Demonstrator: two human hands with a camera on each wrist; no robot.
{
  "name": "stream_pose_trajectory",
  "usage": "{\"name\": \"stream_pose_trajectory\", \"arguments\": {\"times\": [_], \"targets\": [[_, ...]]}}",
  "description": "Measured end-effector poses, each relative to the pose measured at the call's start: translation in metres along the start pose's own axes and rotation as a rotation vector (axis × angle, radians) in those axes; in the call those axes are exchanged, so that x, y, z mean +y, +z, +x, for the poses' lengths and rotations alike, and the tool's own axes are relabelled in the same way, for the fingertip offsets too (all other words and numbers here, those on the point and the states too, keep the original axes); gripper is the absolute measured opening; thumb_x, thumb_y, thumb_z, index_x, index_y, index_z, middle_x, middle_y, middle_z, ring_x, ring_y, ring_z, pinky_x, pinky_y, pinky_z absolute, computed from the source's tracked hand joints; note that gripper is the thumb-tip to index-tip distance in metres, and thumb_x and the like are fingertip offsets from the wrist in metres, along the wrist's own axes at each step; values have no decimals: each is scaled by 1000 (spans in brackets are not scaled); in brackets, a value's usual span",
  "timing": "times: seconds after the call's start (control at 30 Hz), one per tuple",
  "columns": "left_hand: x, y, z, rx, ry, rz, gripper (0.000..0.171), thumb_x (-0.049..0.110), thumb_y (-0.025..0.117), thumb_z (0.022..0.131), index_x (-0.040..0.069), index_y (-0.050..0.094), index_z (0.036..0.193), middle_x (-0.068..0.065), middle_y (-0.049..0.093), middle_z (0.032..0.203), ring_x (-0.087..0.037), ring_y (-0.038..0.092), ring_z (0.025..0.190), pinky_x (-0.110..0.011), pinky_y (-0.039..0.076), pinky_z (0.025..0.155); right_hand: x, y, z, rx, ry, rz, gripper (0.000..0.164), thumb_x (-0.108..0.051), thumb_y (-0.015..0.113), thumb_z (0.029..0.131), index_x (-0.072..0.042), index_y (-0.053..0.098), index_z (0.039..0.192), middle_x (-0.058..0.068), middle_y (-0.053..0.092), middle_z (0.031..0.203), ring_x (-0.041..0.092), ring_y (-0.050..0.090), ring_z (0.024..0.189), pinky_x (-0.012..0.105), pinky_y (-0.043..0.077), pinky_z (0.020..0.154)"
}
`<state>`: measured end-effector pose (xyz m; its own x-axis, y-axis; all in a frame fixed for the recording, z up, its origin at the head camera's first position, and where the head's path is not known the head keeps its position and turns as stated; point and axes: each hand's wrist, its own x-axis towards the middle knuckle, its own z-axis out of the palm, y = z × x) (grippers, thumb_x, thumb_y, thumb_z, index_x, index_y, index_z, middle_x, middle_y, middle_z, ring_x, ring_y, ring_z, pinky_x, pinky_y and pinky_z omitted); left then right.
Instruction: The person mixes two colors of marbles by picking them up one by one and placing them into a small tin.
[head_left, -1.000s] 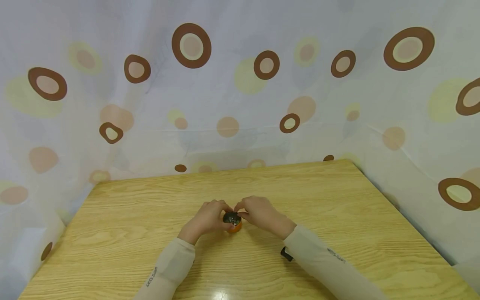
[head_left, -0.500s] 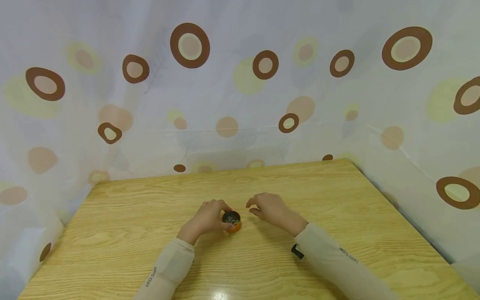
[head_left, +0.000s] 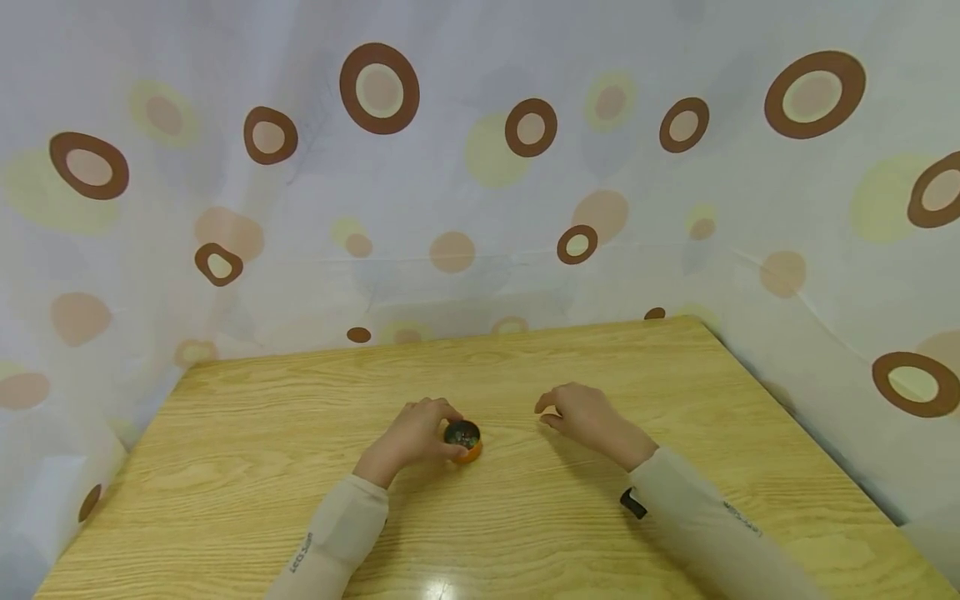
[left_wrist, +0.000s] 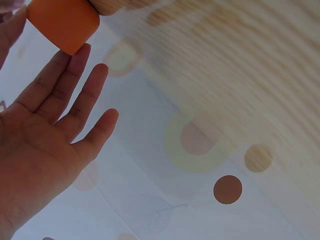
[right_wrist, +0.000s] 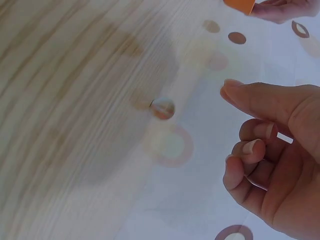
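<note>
A small round orange cup (head_left: pixel 472 452) with a dark inside stands near the middle of the table. Small shiny bits, too small to tell apart, lie in it. My left hand (head_left: pixel 416 433) holds the cup by its left side, thumb at the near edge and fingers at the far edge. Off to the right, just above the table, my right hand (head_left: pixel 588 421) has its thumb and forefinger apart, holding nothing. A clear glass marble (right_wrist: pixel 163 108) shows on the wood in the right wrist view, near the right thumb but not touching it.
A pale wood-grain table (head_left: pixel 300 500) spreads beneath both hands. White cloth (head_left: pixel 450 200) with brown and peach circles hangs along its back and sides. A small black piece (head_left: pixel 633 503) shows at my right sleeve's cuff.
My right hand has come away from the cup's rim and moved to the right, its fingers now apart from it. The left hand and the cup stay where they were.
</note>
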<state>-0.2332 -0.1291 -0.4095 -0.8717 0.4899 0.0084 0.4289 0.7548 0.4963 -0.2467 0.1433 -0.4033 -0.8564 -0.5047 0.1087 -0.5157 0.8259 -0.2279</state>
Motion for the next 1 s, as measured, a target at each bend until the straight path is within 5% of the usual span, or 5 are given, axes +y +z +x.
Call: {"name": "stream_pose_trajectory", "arguments": {"times": [0.33,0.8,1.0], "targets": [[0,0,1,3,3,-9,44,25,81,78,3,68,114,-8,65,109,-32,57,107,-52,35,100,25,-5,-19,-22,12,37,11,-10,70,87,-6,74,97,6,71,93,7,57,65,25,47,55],[0,1,0,-2,4,-8,44,26,81,79,3,68,114,-9,65,111,-33,56,108,-52,34,101,30,-2,-25,-88,15,108,8,-12,71,86,-9,76,92,4,71,89,4,50,56,26,45,53],[0,1,0,0,-9,-6,44,26,80,79,3,68,114,-8,65,111,-32,57,108,-50,34,101,29,1,-23,-92,3,80,6,-11,71,87,-11,76,90,2,72,88,3,50,55,43,52,73]]}}
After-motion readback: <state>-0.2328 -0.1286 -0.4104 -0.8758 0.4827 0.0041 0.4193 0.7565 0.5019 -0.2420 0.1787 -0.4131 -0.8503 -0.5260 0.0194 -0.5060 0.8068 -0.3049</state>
